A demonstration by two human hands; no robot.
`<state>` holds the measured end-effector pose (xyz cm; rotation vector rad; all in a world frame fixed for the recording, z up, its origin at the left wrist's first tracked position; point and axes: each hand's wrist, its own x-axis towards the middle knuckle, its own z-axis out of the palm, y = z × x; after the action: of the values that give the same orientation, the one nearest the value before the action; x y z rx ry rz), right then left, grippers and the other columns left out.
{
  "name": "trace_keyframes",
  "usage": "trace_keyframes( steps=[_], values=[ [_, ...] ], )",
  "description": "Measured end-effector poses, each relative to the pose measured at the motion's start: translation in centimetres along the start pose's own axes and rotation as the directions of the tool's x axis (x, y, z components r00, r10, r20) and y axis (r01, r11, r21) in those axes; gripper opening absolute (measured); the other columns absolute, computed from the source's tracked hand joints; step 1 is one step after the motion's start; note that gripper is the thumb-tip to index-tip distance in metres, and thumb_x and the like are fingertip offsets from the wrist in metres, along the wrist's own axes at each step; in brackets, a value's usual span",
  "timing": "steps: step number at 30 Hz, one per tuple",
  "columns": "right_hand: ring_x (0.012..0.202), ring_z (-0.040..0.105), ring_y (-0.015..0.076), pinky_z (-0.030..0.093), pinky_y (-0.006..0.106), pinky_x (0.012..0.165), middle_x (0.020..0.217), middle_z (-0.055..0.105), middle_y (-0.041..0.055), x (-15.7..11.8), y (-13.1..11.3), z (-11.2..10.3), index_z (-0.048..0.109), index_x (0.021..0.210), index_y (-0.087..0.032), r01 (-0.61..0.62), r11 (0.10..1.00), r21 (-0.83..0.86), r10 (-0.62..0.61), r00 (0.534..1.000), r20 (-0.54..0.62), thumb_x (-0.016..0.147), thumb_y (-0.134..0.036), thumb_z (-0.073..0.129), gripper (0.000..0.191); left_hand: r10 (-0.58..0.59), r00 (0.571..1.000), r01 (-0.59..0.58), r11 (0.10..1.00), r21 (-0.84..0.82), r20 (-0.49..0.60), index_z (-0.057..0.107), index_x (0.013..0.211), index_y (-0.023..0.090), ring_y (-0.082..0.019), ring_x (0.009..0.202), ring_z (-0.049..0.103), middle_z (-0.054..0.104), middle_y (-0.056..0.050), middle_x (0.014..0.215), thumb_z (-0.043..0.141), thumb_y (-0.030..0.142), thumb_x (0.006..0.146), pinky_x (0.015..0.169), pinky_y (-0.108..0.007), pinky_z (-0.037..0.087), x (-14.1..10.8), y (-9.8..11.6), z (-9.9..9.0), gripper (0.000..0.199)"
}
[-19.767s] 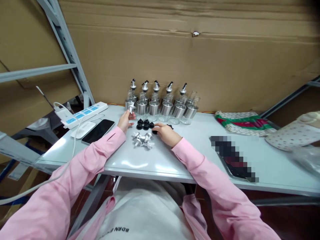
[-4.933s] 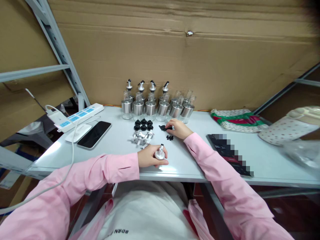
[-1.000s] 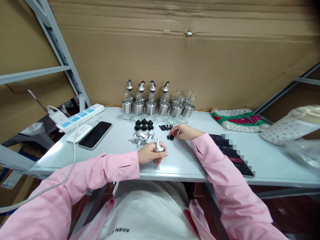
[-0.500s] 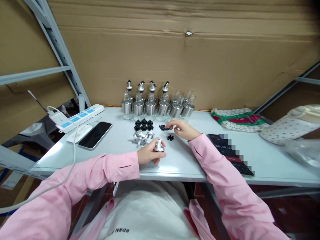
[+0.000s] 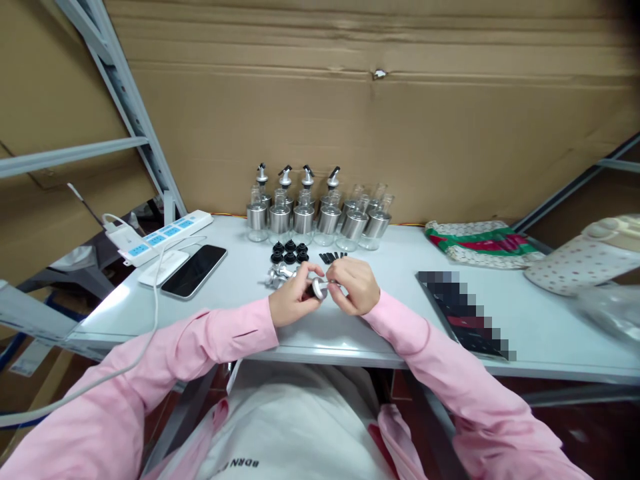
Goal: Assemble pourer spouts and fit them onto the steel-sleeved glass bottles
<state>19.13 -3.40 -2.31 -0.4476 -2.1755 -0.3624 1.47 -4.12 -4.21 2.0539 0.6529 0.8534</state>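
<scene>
My left hand (image 5: 296,297) is closed around a silver pourer top (image 5: 319,289) with a black base, tilted toward the right. Pinched against the spout end is my right hand (image 5: 353,287); whatever its fingers hold is too small to name. Several silver spout pieces (image 5: 278,274) lie just left of my hands, partly hidden by the left one. Behind them are several black round stoppers (image 5: 289,253) in two rows, and a row of small black strips (image 5: 330,257) lies beyond my right hand.
Glass bottles with steel sleeves (image 5: 304,221) stand along the cardboard, some with pourers. On the left are a phone (image 5: 195,271) and a power strip (image 5: 170,235). A dark tablet (image 5: 465,313), a patterned cloth (image 5: 483,244) and a dotted jug (image 5: 575,263) are on the right.
My right hand has moved from the black strips down and left to the pourer top. My left hand has tilted the top, and the two hands now meet.
</scene>
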Motion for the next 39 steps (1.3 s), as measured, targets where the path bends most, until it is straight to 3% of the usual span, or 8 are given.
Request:
trace_keyframes(
  steps=[6, 9, 13, 18, 22, 28, 34, 39],
  values=[
    [0.045, 0.033, 0.0094, 0.028, 0.025, 0.048, 0.05, 0.039, -0.0024, 0.1, 0.3, -0.2, 0.044, 0.064, -0.018, -0.334, 0.928, 0.163, 0.322, 0.942, 0.098, 0.089, -0.036, 0.033, 0.032, 0.635, 0.772, -0.444, 0.52, 0.73, 0.017, 0.039, 0.107, 0.016, -0.014, 0.073, 0.06, 0.063, -0.008, 0.093, 0.043, 0.032, 0.088, 0.064, -0.027, 0.043, 0.8, -0.2, -2.8, 0.026],
    [0.041, 0.034, 0.0069, 0.03, 0.024, 0.047, 0.047, 0.038, -0.0044, 0.7, 0.1, 0.0, 0.042, 0.061, -0.018, -0.634, 0.602, 0.485, 0.494, 0.773, 0.398, 0.087, -0.046, 0.037, 0.04, 0.693, 0.717, -0.395, 0.308, 0.865, 0.081, 0.042, 0.109, 0.013, -0.016, 0.073, 0.061, 0.065, -0.009, 0.089, 0.035, 0.027, 0.09, 0.061, -0.03, 0.04, 1.1, -0.2, -3.8, 0.024],
    [0.038, 0.041, 0.0068, 0.033, 0.023, 0.041, 0.049, 0.045, -0.005, 0.9, 0.0, 0.3, 0.049, 0.072, -0.014, -0.78, -0.044, 0.625, 0.283, 0.59, 0.756, 0.079, -0.052, 0.051, 0.039, 0.697, 0.695, -0.431, 0.211, 0.877, 0.174, 0.046, 0.103, 0.015, -0.015, 0.068, 0.058, 0.064, -0.007, 0.083, 0.03, 0.022, 0.088, 0.06, -0.03, 0.038, 1.5, -0.7, -4.5, 0.023],
    [0.035, 0.039, 0.0039, 0.027, 0.02, 0.037, 0.045, 0.042, -0.0076, 0.5, 0.0, 0.9, 0.053, 0.076, -0.01, -0.789, -0.222, 0.572, 0.192, 0.54, 0.819, 0.076, -0.046, 0.059, 0.036, 0.636, 0.716, -0.52, 0.21, 0.828, 0.288, 0.049, 0.088, 0.016, -0.016, 0.061, 0.051, 0.059, -0.006, 0.073, 0.028, 0.027, 0.084, 0.06, -0.032, 0.036, 1.8, -1.5, -4.7, 0.024],
    [0.035, 0.034, 0.0028, 0.025, 0.019, 0.036, 0.045, 0.04, -0.0086, 0.5, 0.0, 1.3, 0.052, 0.072, -0.012, -0.784, -0.199, 0.588, 0.248, 0.54, 0.804, 0.075, -0.047, 0.06, 0.036, 0.469, 0.839, -0.453, 0.32, 0.832, 0.276, 0.05, 0.082, 0.017, -0.017, 0.061, 0.047, 0.057, -0.006, 0.073, 0.026, 0.028, 0.084, 0.065, -0.035, 0.033, 1.7, -1.2, -4.8, 0.026],
    [0.037, 0.035, 0.004, 0.027, 0.02, 0.039, 0.046, 0.038, -0.0087, 0.8, -0.4, 1.1, 0.05, 0.072, -0.013, -0.784, -0.03, 0.62, 0.339, 0.576, 0.744, 0.076, -0.052, 0.055, 0.039, 0.381, 0.897, -0.368, 0.366, 0.855, 0.223, 0.051, 0.081, 0.018, -0.016, 0.06, 0.045, 0.058, -0.005, 0.074, 0.025, 0.038, 0.087, 0.069, -0.036, 0.027, 1.8, -0.6, -5.0, 0.033],
    [0.049, 0.044, 0.008, 0.036, 0.024, 0.054, 0.054, 0.046, -0.0035, 1.0, -0.9, 1.1, 0.047, 0.069, -0.016, -0.682, 0.501, 0.533, 0.439, 0.731, 0.522, 0.088, -0.049, 0.037, 0.039, 0.373, 0.922, -0.249, 0.379, 0.891, 0.099, 0.05, 0.072, 0.018, -0.014, 0.054, 0.042, 0.054, -0.002, 0.061, 0.026, 0.032, 0.087, 0.07, -0.036, 0.025, 1.7, -0.2, -4.7, 0.032],
    [0.065, 0.046, 0.0143, 0.034, 0.028, 0.062, 0.066, 0.056, 0.0044, 1.2, 0.1, 1.0, 0.055, 0.083, -0.016, -0.287, 0.957, 0.047, 0.271, 0.938, 0.218, 0.092, -0.037, 0.033, 0.031, 0.278, 0.954, -0.072, 0.576, 0.814, -0.112, 0.047, 0.067, 0.018, -0.013, 0.049, 0.034, 0.046, 0.0, 0.053, 0.026, 0.03, 0.085, 0.072, -0.037, 0.028, 1.8, 0.5, -4.2, 0.03]
  ],
)
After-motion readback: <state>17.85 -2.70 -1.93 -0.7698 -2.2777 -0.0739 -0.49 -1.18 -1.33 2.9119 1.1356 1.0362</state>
